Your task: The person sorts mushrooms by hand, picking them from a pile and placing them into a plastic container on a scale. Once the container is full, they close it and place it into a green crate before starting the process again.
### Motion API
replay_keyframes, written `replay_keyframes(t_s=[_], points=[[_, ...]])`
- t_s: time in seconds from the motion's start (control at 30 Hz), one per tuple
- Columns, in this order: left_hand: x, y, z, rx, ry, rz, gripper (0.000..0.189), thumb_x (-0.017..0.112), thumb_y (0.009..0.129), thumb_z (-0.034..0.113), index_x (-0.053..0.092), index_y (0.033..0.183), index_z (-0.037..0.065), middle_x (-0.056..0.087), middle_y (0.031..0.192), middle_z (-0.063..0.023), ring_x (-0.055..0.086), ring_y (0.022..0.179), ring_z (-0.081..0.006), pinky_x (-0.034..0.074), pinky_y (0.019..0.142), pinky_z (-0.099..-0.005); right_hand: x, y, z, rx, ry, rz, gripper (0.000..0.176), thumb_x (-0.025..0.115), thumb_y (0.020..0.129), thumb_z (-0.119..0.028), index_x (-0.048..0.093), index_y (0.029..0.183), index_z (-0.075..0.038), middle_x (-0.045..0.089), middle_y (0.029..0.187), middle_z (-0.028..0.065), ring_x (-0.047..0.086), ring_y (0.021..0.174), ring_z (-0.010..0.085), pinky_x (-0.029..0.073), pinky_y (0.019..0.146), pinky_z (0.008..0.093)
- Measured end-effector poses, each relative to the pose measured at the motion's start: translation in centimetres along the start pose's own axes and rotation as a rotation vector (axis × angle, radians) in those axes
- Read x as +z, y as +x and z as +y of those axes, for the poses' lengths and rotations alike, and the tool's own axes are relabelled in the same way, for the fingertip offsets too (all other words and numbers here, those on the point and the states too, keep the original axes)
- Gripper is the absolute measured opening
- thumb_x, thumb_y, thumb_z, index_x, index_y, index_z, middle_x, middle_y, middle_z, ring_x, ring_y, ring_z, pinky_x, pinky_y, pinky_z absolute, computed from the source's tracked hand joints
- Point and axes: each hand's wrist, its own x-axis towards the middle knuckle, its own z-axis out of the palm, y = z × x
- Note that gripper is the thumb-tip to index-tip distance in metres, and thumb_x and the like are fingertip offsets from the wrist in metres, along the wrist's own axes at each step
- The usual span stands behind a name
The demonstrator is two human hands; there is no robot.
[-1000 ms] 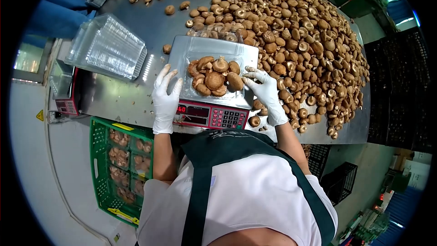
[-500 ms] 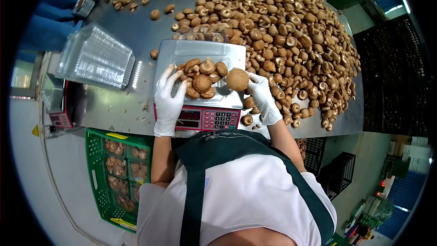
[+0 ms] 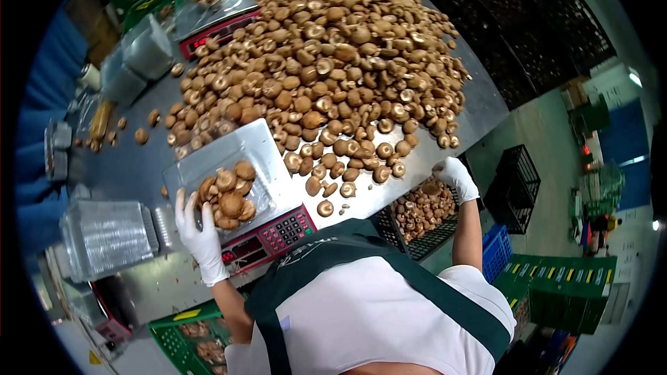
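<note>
Surface: stainless steel packing table [image 3: 479,107], with dark stacked crates and a concrete floor beyond it.
Landmark: red-fronted digital scale [image 3: 272,234] with a bare metal platform, at the table's near edge in front of the person.
Tray: clear shallow plastic tray [image 3: 262,198] lying flat on the scale's platform, probably so that its load registers on the display.
Contents: brown round-capped mushrooms [image 3: 229,201] clustered in the half of the tray toward the scale's left.
Heap: large loose pile of the same mushrooms [image 3: 326,62], behind the scale and to its right, within arm's reach.
Left hand: white-gloved left hand [image 3: 199,236] at the scale's front-left corner. Its fingers are spread and released, with the tips resting on the tray's near rim and outermost mushrooms. It grasps nothing and seems to steady the tray.
Right hand: white-gloved right hand [image 3: 455,175], well right of the scale and past the table's edge, above a black slatted crate [image 3: 417,217] of mushrooms. Its fingers curl downward, but it is too small to tell whether they enclose anything.
Spare trays: stack of clear empty trays [image 3: 104,236], left of the scale.
</note>
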Motion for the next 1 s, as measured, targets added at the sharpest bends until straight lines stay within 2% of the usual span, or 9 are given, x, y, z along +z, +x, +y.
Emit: replay_keyframes(t_s=[0.07, 0.2, 0.33, 0.47, 0.53, 0.6, 0.73, 0.93, 1.0], points=[[0.4, 0.3, -0.8, 0.008, 0.055, 0.007, 0.027, 0.062, 0.081, 0.007, 0.060, 0.107, 0.004, 0.050, 0.127, -0.0131, 0.048, 0.117, -0.0293, 0.038, 0.098, -0.0363, 1.7, 0.7, 2.4, 0.115, 0.008, 0.196, 0.023, 0.063, 0.074, -0.024, 0.070, 0.088, -0.007, 0.067, 0.081, 0.0131, 0.065, 0.075, 0.0286, 0.051, 0.068, 0.0360], [0.5, 0.8, -0.7, 0.016, 0.051, -0.001, 0.026, 0.062, 0.081, 0.007, 0.060, 0.107, 0.004, 0.050, 0.128, -0.0127, 0.047, 0.117, -0.0291, 0.037, 0.099, -0.0367, 2.2, 3.1, -0.3, 0.051, 0.143, 0.383, 0.022, 0.063, 0.077, -0.025, 0.068, 0.091, -0.009, 0.066, 0.083, 0.0137, 0.064, 0.077, 0.0292, 0.051, 0.069, 0.0357], [0.0, 0.6, 0.0, -0.010, 0.023, -0.020, 0.026, 0.061, 0.082, 0.007, 0.060, 0.108, 0.004, 0.049, 0.128, -0.0121, 0.046, 0.118, -0.0288, 0.036, 0.100, -0.0365, 0.9, 6.7, -8.1, -0.058, 0.199, 0.472, 0.020, 0.061, 0.079, -0.028, 0.069, 0.090, -0.014, 0.067, 0.083, 0.0114, 0.064, 0.077, 0.0288, 0.051, 0.069, 0.0358], [-0.5, -0.1, 0.1, -0.042, 0.074, -0.006, 0.026, 0.061, 0.082, 0.008, 0.060, 0.107, 0.003, 0.050, 0.128, -0.0119, 0.046, 0.118, -0.0284, 0.036, 0.100, -0.0361, 0.8, 11.7, -14.3, -0.182, 0.242, 0.556, 0.025, 0.064, 0.077, -0.027, 0.065, 0.100, -0.016, 0.066, 0.083, 0.0126, 0.064, 0.078, 0.0302, 0.051, 0.068, 0.0388], [-0.9, -0.6, -0.1, -0.062, 0.079, 0.002, 0.026, 0.061, 0.082, 0.008, 0.060, 0.107, 0.002, 0.050, 0.128, -0.0119, 0.046, 0.119, -0.0282, 0.036, 0.099, -0.0359, -0.1, 13.6, -16.9, -0.239, 0.156, 0.568, 0.037, 0.065, 0.077, -0.030, 0.062, 0.110, -0.013, 0.065, 0.092, 0.0147, 0.063, 0.085, 0.0302, 0.050, 0.074, 0.0381], [-1.1, -0.9, -0.4, -0.084, 0.085, 0.015, 0.026, 0.061, 0.082, 0.008, 0.060, 0.107, 0.002, 0.050, 0.128, -0.0119, 0.046, 0.119, -0.0280, 0.037, 0.099, -0.0358, -0.7, 14.9, -19.1, -0.203, 0.118, 0.497, 0.049, 0.068, 0.074, -0.033, 0.056, 0.116, -0.012, 0.065, 0.091, 0.0154, 0.062, 0.088, 0.0309, 0.050, 0.075, 0.0400], [-1.3, -1.4, -0.9, -0.099, 0.117, 0.041, 0.025, 0.061, 0.082, 0.008, 0.060, 0.106, 0.002, 0.050, 0.128, -0.0119, 0.046, 0.118, -0.0281, 0.037, 0.098, -0.0356, 0.0, 17.0, -20.7, -0.175, -0.024, 0.366, 0.053, 0.071, 0.071, -0.035, 0.054, 0.112, -0.005, 0.064, 0.095, 0.0156, 0.062, 0.091, 0.0306, 0.050, 0.076, 0.0401], [-1.1, -1.6, -0.6, -0.143, 0.101, 0.054, 0.023, 0.060, 0.082, 0.008, 0.061, 0.104, 0.001, 0.051, 0.127, -0.0122, 0.047, 0.117, -0.0283, 0.038, 0.097, -0.0358, -0.7, 15.9, -17.7, -0.219, 0.299, 0.293, 0.050, 0.070, 0.071, -0.032, 0.059, 0.114, -0.009, 0.066, 0.093, 0.0168, 0.063, 0.090, 0.0309, 0.050, 0.078, 0.0378], [-1.0, -1.5, -0.6, -0.136, 0.114, 0.054, 0.023, 0.060, 0.082, 0.008, 0.061, 0.104, 0.001, 0.051, 0.126, -0.0122, 0.048, 0.117, -0.0282, 0.038, 0.097, -0.0358, -1.1, 15.2, -16.9, -0.235, 0.594, 0.249, 0.049, 0.070, 0.071, -0.028, 0.060, 0.115, -0.008, 0.067, 0.094, 0.0145, 0.064, 0.084, 0.0228, 0.049, 0.077, 0.0315]])
